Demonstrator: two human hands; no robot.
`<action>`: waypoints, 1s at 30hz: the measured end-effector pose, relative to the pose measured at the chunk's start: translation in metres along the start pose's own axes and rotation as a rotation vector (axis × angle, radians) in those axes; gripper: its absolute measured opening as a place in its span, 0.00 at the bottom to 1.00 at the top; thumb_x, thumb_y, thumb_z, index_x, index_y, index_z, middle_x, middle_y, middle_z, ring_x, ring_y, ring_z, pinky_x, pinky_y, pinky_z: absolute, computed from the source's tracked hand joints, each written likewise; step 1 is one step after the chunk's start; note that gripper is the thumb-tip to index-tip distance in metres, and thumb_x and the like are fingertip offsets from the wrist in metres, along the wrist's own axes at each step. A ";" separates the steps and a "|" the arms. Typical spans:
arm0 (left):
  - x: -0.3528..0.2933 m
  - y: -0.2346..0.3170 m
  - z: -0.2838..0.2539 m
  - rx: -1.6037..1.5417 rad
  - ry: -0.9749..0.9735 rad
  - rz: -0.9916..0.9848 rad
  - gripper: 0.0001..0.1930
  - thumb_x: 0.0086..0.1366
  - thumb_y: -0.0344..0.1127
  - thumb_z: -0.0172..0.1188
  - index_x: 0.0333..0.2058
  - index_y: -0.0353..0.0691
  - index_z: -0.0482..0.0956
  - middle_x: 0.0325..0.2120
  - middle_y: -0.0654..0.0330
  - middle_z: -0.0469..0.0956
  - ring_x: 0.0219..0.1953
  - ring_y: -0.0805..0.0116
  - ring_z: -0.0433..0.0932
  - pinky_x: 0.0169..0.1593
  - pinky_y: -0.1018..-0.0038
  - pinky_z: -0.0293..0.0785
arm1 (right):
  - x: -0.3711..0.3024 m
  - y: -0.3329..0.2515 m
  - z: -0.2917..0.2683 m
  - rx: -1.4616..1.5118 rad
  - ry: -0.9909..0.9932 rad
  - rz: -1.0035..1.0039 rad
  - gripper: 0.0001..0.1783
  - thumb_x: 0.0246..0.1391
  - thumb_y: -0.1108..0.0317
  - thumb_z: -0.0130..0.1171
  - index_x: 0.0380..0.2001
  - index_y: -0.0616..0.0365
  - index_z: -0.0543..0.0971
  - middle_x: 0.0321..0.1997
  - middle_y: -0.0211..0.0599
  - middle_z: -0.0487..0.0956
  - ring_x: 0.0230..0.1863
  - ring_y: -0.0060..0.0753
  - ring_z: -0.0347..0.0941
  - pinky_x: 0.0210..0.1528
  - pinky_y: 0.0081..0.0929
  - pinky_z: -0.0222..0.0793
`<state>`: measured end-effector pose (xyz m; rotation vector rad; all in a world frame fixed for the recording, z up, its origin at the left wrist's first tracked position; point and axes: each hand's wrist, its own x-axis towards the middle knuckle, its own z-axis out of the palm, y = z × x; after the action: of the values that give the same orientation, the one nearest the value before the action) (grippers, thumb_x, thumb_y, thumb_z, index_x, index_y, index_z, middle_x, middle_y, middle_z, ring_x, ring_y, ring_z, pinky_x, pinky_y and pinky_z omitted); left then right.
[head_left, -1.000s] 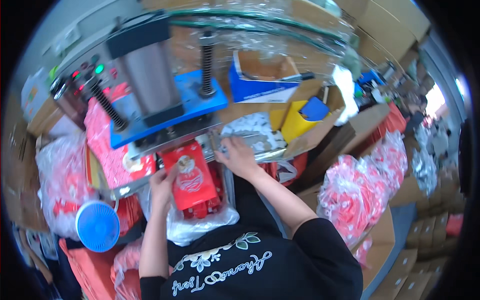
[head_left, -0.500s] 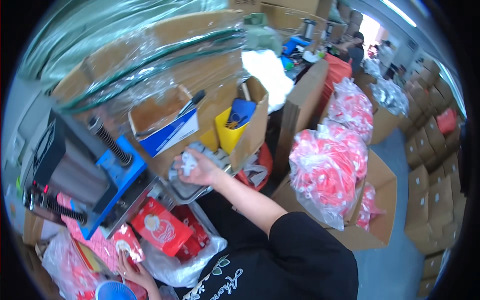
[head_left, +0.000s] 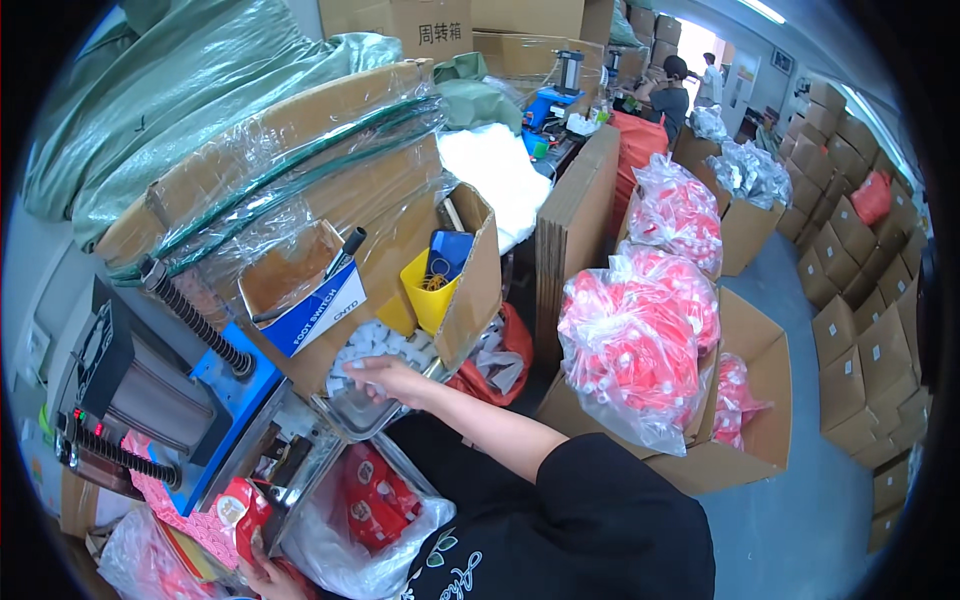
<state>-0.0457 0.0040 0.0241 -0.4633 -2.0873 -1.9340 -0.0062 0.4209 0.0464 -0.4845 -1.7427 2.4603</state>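
My left hand grips a red pouch with a pale printed patch, at the lower left beside the press. My right hand reaches over a metal tray, fingers apart and slightly bent. Small white plastic pieces lie heaped in the tray, just beyond those fingers; I see none of them clearly held. The blue press with black springs stands left of the tray. Below it a bin lined with clear plastic holds more red pouches.
A blue-and-white box and a yellow cup stand behind the tray. To the right are bags of red pieces on an open carton. Stacked cartons line the far right. People are in the background.
My right hand, earlier palm up with white pieces in it, has turned over the tray. The red pouch in front of the press has gone from there. My left hand has lifted a pouch.
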 end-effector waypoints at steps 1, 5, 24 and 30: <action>-0.003 0.004 0.005 0.000 0.002 0.000 0.14 0.71 0.33 0.52 0.46 0.27 0.77 0.39 0.52 0.81 0.41 0.63 0.80 0.49 0.69 0.74 | -0.003 -0.002 0.001 -0.002 -0.001 0.000 0.19 0.61 0.57 0.59 0.53 0.50 0.77 0.34 0.21 0.75 0.31 0.16 0.67 0.32 0.18 0.65; -0.024 0.042 0.040 -0.103 -0.109 -0.162 0.13 0.72 0.34 0.52 0.47 0.29 0.76 0.40 0.56 0.81 0.40 0.72 0.79 0.46 0.75 0.74 | 0.001 -0.001 -0.001 0.051 0.035 -0.110 0.21 0.60 0.61 0.61 0.55 0.51 0.76 0.38 0.20 0.76 0.32 0.14 0.66 0.32 0.16 0.63; -0.064 0.021 0.068 -0.112 -0.124 -0.529 0.15 0.67 0.33 0.59 0.49 0.31 0.77 0.42 0.59 0.81 0.42 0.74 0.78 0.48 0.75 0.73 | -0.014 -0.009 -0.010 -0.584 0.246 -0.322 0.15 0.46 0.61 0.72 0.37 0.54 0.83 0.36 0.33 0.80 0.40 0.27 0.73 0.45 0.26 0.69; -0.068 0.022 0.076 0.025 -0.037 -0.446 0.09 0.58 0.31 0.67 0.34 0.31 0.84 0.26 0.59 0.83 0.29 0.78 0.76 0.34 0.78 0.71 | -0.023 -0.011 0.023 -0.652 0.018 -0.349 0.14 0.46 0.68 0.71 0.37 0.59 0.84 0.36 0.32 0.81 0.38 0.22 0.72 0.44 0.22 0.68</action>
<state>0.0268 0.0770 0.0108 -0.0231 -2.3934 -2.1348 0.0068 0.3979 0.0686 -0.2079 -2.3633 1.6236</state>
